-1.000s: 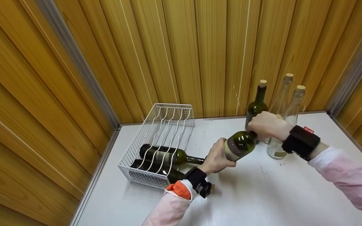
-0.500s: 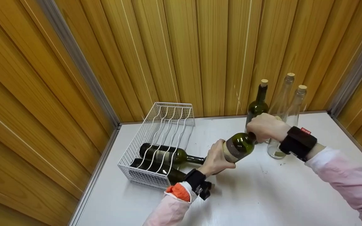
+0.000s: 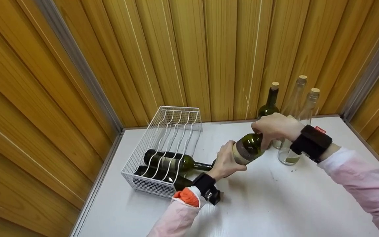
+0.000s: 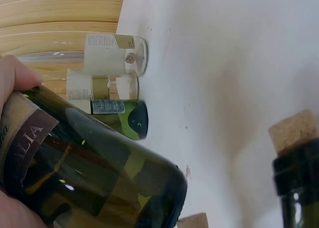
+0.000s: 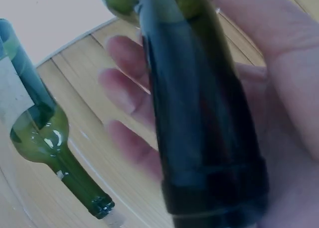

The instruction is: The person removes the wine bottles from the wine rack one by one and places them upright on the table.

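A green glass bottle (image 3: 249, 146) is held tilted over the counter (image 3: 275, 204), toward its back edge and a little right of the middle, between the wire rack (image 3: 153, 187) and three standing bottles. The left hand (image 3: 225, 161) grips its body, while the right hand (image 3: 275, 126) grasps its neck (image 5: 204, 118), which slants up toward the back right corner. Its glass is shiny and see-through, wrapped by a label (image 3: 242, 154) with a dark upper band and a cream lower part. The left wrist view shows what the head view hides: the bottle's wide base (image 4: 172, 203) and the pale letters "ALIA" on the dark band. It also shows a cork (image 4: 294, 130) in a nearby bottle mouth. The right wrist view alone shows the neck lying along the palm, fingers behind it, smooth and dark with a raised ring; the mouth is cut off, so I cannot tell whether it is corked. In the head view, the rack stands near the counter's left edge with two green bottles lying in it, one farther back (image 3: 173, 161) and one in front (image 3: 163, 174). By the back right corner stand a corked green bottle (image 3: 268, 108) and two corked clear bottles (image 3: 295, 97)
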Available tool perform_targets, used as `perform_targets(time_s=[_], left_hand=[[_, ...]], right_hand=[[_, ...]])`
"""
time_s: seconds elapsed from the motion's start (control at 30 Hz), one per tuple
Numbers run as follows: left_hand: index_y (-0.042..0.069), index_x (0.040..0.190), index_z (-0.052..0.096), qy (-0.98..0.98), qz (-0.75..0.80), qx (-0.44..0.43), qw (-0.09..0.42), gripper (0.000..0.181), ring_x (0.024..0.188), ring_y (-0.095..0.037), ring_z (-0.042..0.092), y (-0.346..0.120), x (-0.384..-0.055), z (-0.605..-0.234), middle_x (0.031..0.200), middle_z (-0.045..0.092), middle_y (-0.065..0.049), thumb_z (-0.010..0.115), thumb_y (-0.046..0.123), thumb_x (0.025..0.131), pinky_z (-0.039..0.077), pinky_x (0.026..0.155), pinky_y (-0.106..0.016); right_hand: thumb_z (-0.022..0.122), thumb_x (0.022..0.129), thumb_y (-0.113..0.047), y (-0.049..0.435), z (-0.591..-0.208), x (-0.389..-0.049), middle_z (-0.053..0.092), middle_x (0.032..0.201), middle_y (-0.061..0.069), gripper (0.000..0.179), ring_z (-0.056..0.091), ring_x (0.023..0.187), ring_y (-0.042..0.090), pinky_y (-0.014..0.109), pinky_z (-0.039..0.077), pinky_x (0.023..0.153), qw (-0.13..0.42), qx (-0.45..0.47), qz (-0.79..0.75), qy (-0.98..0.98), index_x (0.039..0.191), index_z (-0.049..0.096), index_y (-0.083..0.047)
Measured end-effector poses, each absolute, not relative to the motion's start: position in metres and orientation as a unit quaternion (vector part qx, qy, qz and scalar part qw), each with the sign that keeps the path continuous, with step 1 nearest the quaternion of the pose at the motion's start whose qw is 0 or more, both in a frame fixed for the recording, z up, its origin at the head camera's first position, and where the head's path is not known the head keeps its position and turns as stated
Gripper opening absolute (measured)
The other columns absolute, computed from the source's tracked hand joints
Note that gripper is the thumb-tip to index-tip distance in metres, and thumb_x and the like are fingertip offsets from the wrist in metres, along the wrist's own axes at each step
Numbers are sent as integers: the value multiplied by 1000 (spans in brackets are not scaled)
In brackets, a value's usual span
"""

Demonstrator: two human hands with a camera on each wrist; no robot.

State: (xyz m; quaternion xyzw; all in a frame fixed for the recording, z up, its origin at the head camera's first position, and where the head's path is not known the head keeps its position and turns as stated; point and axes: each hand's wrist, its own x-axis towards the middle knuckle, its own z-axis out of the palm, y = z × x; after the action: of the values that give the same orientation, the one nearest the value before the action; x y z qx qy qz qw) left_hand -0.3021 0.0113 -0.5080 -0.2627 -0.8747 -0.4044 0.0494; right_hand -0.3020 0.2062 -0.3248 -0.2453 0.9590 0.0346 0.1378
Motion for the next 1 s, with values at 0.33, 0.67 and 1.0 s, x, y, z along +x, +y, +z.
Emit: perform_targets(time_s=[0.33, 0.67, 1.0], left_hand=[[5, 124, 59, -852, -454, -257, 39, 67, 95, -9, 55, 18, -303, -508, 106, 67, -6, 92, 13, 66, 45, 82, -22], [4, 119, 59, -825, -514, -230, 42, 63, 90, -6, 56, 25, -298, -508, 103, 68, -6, 90, 8, 64, 48, 81, -21], [12, 123, 55, -801, -549, -223, 86, 68, 95, -8, 61, 30, -313, -538, 106, 68, -1, 93, 25, 68, 55, 87, -29]], right_hand=[[93, 87, -23, 195, -310, -293, 80, 105, 20, 44, 74, 97, 39, 54, 63, 86, -144, -363, -48, 919, 116, 75, 4], [83, 92, 1, 202, -309, -290, 70, 132, 33, 48, 63, 126, 52, 63, 53, 115, -349, -313, -252, 847, 133, 63, 14], [70, 98, -15, 202, -339, -291, 51, 153, 33, 67, 51, 140, 30, 25, 37, 125, -357, -144, -540, 748, 154, 46, 13]])
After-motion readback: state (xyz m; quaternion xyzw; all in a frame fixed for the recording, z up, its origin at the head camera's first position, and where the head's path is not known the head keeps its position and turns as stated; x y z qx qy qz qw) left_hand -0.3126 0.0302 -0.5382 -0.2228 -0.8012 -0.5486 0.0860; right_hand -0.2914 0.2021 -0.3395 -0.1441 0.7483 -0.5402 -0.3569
